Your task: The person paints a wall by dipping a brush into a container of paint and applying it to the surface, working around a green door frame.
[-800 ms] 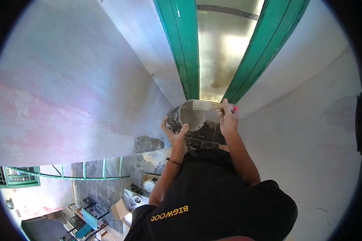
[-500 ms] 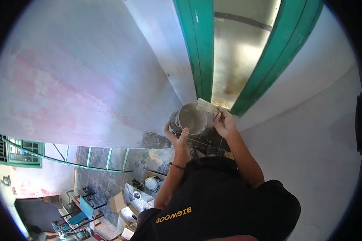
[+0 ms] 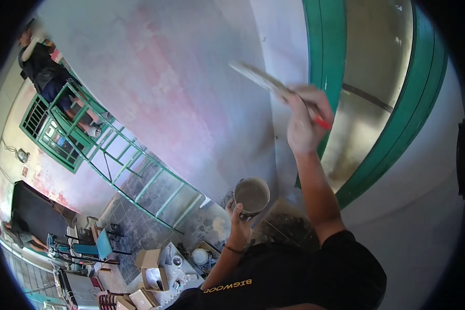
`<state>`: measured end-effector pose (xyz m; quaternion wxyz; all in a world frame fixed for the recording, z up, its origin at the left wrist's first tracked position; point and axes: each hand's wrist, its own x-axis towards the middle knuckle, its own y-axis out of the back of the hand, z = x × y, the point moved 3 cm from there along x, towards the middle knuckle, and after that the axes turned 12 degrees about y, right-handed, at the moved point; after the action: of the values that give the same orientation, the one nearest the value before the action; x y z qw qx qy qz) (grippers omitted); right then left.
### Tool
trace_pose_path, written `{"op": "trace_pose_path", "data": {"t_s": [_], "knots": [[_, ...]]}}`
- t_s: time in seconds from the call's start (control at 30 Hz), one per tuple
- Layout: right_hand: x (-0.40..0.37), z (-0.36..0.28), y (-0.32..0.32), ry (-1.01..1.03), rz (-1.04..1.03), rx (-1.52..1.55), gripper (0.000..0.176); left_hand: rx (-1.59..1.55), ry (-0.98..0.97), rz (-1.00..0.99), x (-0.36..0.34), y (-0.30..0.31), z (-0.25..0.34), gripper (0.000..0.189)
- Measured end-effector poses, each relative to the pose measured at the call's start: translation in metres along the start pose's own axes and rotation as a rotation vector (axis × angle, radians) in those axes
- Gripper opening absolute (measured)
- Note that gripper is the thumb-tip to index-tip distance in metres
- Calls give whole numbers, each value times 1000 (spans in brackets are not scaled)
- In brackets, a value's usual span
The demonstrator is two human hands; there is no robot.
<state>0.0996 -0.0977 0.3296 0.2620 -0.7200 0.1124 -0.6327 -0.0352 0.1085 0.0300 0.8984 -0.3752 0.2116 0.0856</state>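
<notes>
My right hand (image 3: pixel 307 121) is raised in front of the wall, fingers wrapped round the handle of a flat paintbrush (image 3: pixel 258 77). The brush, blurred by motion, points up and left, its pale head overlapping the pink-stained wall (image 3: pixel 191 88); a red handle end shows below my fist. Lower down, my left hand (image 3: pixel 238 219) grips a small round bucket (image 3: pixel 252 180) by its side, thumb at the rim. Grey, smooth-looking material lies inside it. The bucket is held in front of my body, mouth up.
A green door frame (image 3: pixel 325 51) stands close on the right. At left, a person (image 3: pixel 44 70) is up on green metal scaffolding (image 3: pixel 160 214); another person (image 3: pixel 20 232) bends farther off. Cardboard boxes (image 3: pixel 139 298) and a blue chair (image 3: pixel 104 244) are at lower left.
My right hand has lifted the brush from the bucket's rim up toward the wall. The view has swung left, bringing the scaffolding and the person on it into sight.
</notes>
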Motion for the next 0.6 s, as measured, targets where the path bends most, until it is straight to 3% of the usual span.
{"op": "trace_pose_path", "data": {"t_s": [0.17, 0.23, 0.37, 0.6], "knots": [[102, 39, -120, 567, -79, -85, 15, 41, -4, -37, -6, 8, 18, 76], [135, 58, -162, 552, 16, -33, 15, 43, -11, -64, -9, 11, 25, 77], [183, 62, -228, 549, -26, -75, 12, 42, 2, -76, -14, 17, 38, 76], [227, 72, -277, 667, 66, -156, 20, 26, -24, -36, -16, 19, 48, 78]]}}
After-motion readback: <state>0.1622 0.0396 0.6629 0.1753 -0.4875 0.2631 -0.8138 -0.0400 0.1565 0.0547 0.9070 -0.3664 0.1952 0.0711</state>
